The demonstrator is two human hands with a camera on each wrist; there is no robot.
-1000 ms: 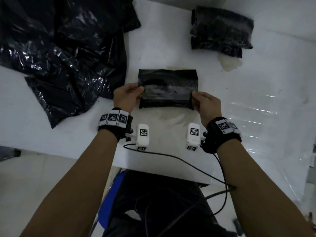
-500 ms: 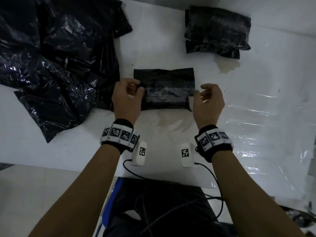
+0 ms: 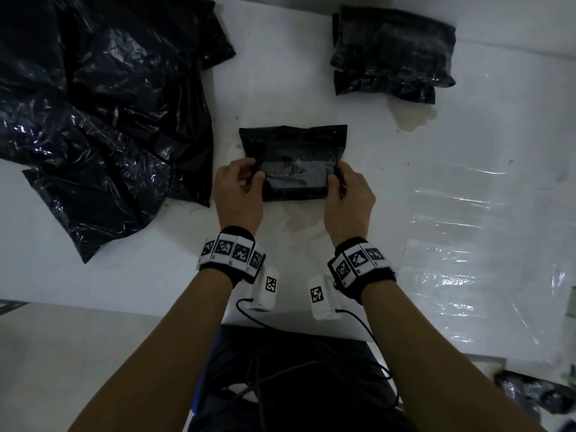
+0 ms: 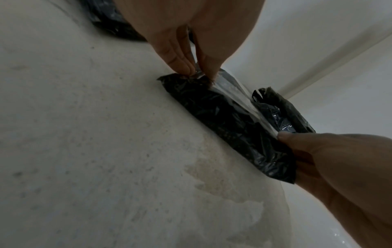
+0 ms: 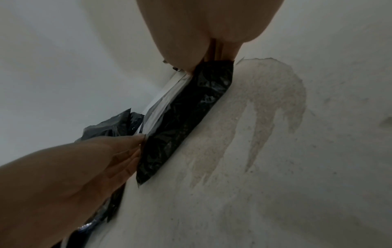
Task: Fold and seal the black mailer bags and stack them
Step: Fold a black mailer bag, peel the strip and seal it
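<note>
A small folded black mailer bag (image 3: pixel 294 148) lies on the white table (image 3: pixel 405 213) in front of me. My left hand (image 3: pixel 254 177) pinches its left end and my right hand (image 3: pixel 335 176) pinches its right end. In the left wrist view my left fingertips (image 4: pixel 186 70) nip a shiny pale strip (image 4: pixel 233 94) that runs along the top of the bag (image 4: pixel 222 124) to my right hand (image 4: pixel 284 136). In the right wrist view the same strip (image 5: pixel 167 99) stretches between both hands over the bag (image 5: pixel 186 117). A stack of folded bags (image 3: pixel 392 54) sits at the back right.
A big loose pile of unfolded black bags (image 3: pixel 103 104) covers the table's left side, close to my left hand. Stains mark the table surface (image 3: pixel 411 120). Clear plastic film (image 3: pixel 461 244) lies on the right. The table's near edge runs just behind my wrists.
Both hands left the bag's near corners, rose and came back onto its two ends, closer together. They now pinch the shiny strip on top of the bag.
</note>
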